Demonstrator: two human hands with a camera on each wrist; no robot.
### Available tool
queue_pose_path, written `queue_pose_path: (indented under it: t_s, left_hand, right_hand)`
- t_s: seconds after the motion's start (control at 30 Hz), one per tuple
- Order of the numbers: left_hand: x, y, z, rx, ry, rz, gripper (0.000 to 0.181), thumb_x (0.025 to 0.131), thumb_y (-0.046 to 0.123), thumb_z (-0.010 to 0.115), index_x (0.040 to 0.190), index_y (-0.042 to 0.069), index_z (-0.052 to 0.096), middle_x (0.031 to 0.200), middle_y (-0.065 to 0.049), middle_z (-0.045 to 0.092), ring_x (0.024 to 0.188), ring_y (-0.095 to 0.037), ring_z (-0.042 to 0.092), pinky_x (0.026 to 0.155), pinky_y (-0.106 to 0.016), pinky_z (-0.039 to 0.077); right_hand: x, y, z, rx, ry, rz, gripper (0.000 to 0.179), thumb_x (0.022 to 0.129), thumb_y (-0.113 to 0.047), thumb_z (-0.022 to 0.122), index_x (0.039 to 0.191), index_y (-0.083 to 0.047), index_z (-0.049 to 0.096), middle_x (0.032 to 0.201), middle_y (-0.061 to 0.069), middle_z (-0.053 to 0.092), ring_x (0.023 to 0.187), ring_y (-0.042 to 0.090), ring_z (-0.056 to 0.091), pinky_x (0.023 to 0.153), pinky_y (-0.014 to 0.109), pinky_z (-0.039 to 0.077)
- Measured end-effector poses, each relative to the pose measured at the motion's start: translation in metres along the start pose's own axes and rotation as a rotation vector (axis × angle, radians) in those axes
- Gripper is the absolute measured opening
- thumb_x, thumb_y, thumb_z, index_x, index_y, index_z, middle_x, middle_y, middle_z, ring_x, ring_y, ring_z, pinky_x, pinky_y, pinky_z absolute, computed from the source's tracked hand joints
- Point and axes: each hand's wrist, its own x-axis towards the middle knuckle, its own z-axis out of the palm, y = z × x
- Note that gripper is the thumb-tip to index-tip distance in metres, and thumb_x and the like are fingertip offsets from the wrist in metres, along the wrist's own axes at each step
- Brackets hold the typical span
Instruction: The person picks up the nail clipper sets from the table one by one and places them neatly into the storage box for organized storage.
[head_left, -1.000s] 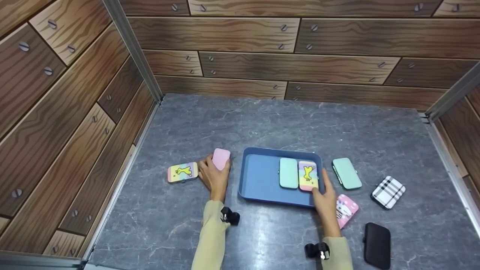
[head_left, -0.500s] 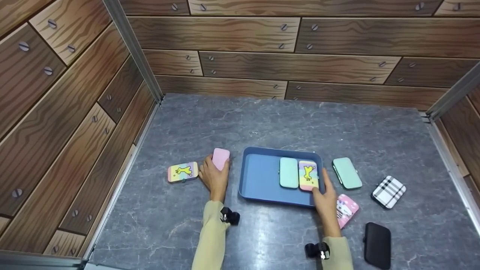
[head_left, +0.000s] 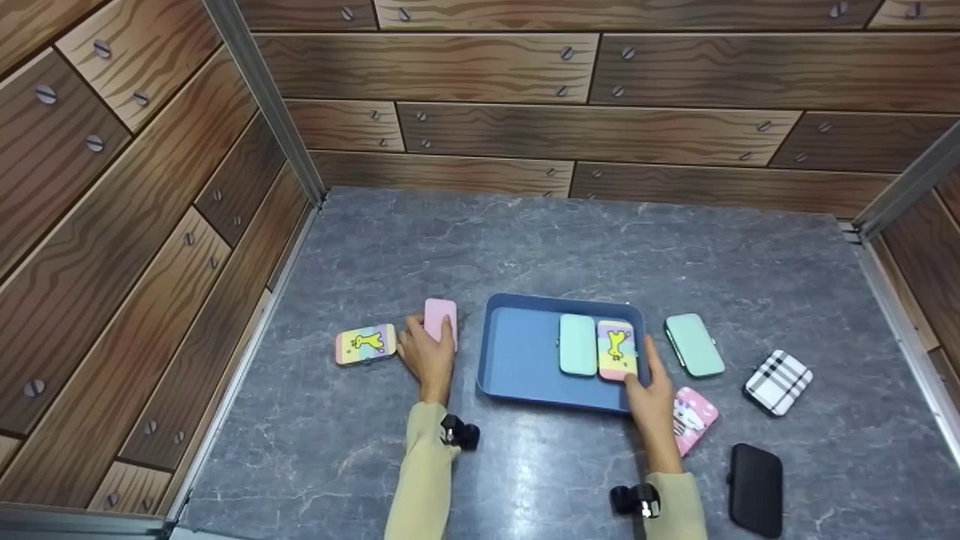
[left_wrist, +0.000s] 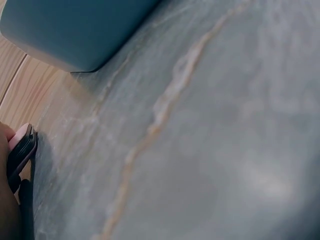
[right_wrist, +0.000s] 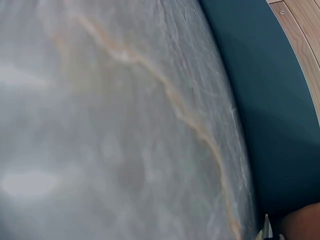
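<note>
My left hand grips a small pink case left of the tray, thumb along its right side. In the left wrist view the dark edge of this pink case shows beside the fingers. A case with a yellow giraffe lies just left of that hand. My right hand holds the blue tray by its right wall near the front corner, thumb on the inner side and fingers outside. Inside the tray, a mint case and a second giraffe case lie side by side at the right.
Right of the tray lie another mint case, a black-and-white plaid case and a black case. A pink cartoon case is partly hidden behind my right hand. Wood-patterned walls enclose the grey marbled surface.
The pink case in my left hand has turned slightly, more upright in the head view, with its right side now showing. My right hand and the tray have stayed in place.
</note>
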Motion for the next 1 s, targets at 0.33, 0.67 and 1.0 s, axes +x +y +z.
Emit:
queue_pose_path:
  t_s: [0.33,0.67,1.0]
  left_hand:
    - [0.0005,0.0014,-0.0017,-0.019,-0.001,-0.035,0.041,0.082,0.034,0.078,0.102,0.005,0.056,0.093,-0.015,0.065,0.089,-0.038,0.057,0.086,-0.049,0.038]
    - [-0.0004,-0.0001,-0.0033,-0.119,0.007,-0.038,0.029,0.089,0.025,0.072,0.100,0.004,0.057,0.089,-0.015,0.064,0.084,-0.037,0.057,0.083,-0.048,0.038]
    - [-0.0030,0.0000,-0.0062,-0.171,0.022,-0.065,0.025,0.089,0.023,0.073,0.094,0.004,0.057,0.082,-0.013,0.062,0.078,-0.036,0.055,0.078,-0.047,0.038]
  right_hand:
    - [-0.0001,0.0012,0.0002,-0.002,0.006,-0.016,0.073,0.092,0.002,0.048,0.158,-0.017,0.024,0.163,0.010,0.020,0.150,0.029,0.013,0.121,0.044,0.011]
    - [0.0003,0.0005,-0.0001,-0.005,-0.003,-0.003,0.073,0.092,0.002,0.047,0.159,-0.018,0.023,0.163,0.009,0.020,0.150,0.030,0.013,0.121,0.046,0.011]
    - [0.0008,0.0006,0.0000,-0.026,0.001,0.004,0.073,0.092,0.001,0.048,0.159,-0.018,0.024,0.163,0.008,0.022,0.150,0.030,0.014,0.120,0.047,0.012]
